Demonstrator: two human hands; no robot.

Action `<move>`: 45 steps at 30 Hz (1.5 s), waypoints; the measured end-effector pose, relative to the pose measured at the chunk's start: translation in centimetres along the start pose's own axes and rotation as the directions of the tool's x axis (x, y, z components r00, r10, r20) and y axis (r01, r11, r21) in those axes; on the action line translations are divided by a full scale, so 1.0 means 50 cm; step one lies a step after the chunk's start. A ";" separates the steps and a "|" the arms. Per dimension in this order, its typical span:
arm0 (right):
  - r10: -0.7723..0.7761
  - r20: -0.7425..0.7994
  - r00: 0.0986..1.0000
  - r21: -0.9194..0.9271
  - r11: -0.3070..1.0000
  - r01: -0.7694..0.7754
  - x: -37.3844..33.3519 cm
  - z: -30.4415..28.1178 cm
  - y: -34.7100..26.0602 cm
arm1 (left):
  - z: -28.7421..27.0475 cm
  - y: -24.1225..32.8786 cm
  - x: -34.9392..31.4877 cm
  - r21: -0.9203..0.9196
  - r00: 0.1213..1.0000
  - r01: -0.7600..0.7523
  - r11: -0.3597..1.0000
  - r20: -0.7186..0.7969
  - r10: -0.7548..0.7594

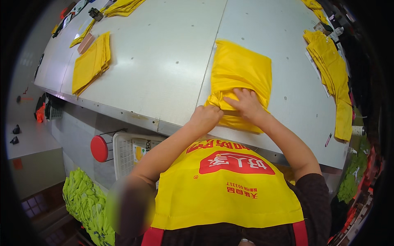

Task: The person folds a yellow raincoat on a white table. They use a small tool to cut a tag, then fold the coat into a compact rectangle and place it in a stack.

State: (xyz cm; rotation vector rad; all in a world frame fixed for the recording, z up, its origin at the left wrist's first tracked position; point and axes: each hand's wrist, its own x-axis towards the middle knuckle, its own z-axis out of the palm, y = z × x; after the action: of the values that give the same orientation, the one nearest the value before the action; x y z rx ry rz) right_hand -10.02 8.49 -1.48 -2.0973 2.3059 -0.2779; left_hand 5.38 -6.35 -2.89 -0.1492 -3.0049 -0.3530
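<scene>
A thick bundle of folded yellow fabric [242,65] lies on the table in front of me. At its near left edge my left hand [207,117] is closed, pinching a gathered bit of the fabric. My right hand [247,105] presses on the near part of the bundle, its fingers stretched out and apart over the folds. Below that hand a flat yellow layer [242,123] shows at the near end. What lies under my right palm is hidden.
Folded yellow cloth [92,63] lies at left beside a pinkish block [85,43]. More yellow pieces [328,61] run along the right edge, near a pen [328,140]. Below the table edge stand a red stool [99,148], a white crate [125,153] and a lime-green heap [88,205].
</scene>
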 end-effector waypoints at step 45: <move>0.425 0.632 0.649 0.654 0.158 -0.740 -0.170 -0.043 0.099 | 0.016 0.190 0.121 -0.485 0.983 0.162 0.860 0.158 -0.096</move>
State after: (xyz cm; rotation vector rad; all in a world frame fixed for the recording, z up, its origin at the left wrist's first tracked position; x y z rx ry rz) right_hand -14.31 17.60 -0.96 -0.5375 1.8489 -0.8322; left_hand 0.37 3.55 -0.77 -0.0088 -2.9785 -1.1737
